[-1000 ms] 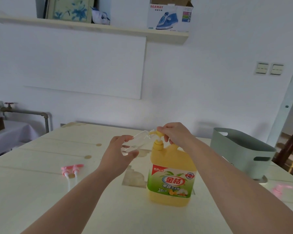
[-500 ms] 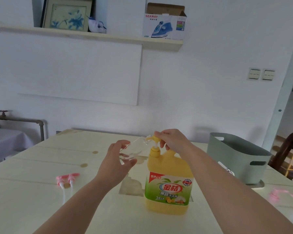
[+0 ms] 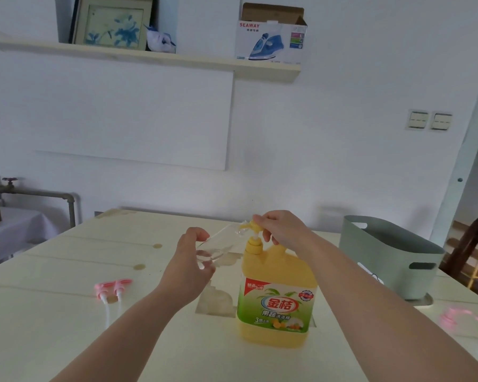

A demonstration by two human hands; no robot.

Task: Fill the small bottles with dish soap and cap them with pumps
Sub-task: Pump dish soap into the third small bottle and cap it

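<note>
Two hands meet above the table (image 3: pixel 66 340) in the head view. The left hand (image 3: pixel 189 261) grips a small clear bottle (image 3: pixel 218 244), tilted with its mouth at the nozzle of the yellow dish soap jug (image 3: pixel 278 299), which stands on the table. The right hand (image 3: pixel 280 228) curls its fingers over the jug's pump head (image 3: pixel 253 226). Two pink pumps (image 3: pixel 112 289) lie side by side well to the left, and a grey-green tub (image 3: pixel 384 257) stands to the right.

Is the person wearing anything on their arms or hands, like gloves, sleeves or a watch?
Nothing that shows. The left hand and right hand are bare, with no gloves and no rings that I can make out. Both arms are uncovered as far as the picture's edge, with no sleeve, watch or bracelet in view.
</note>
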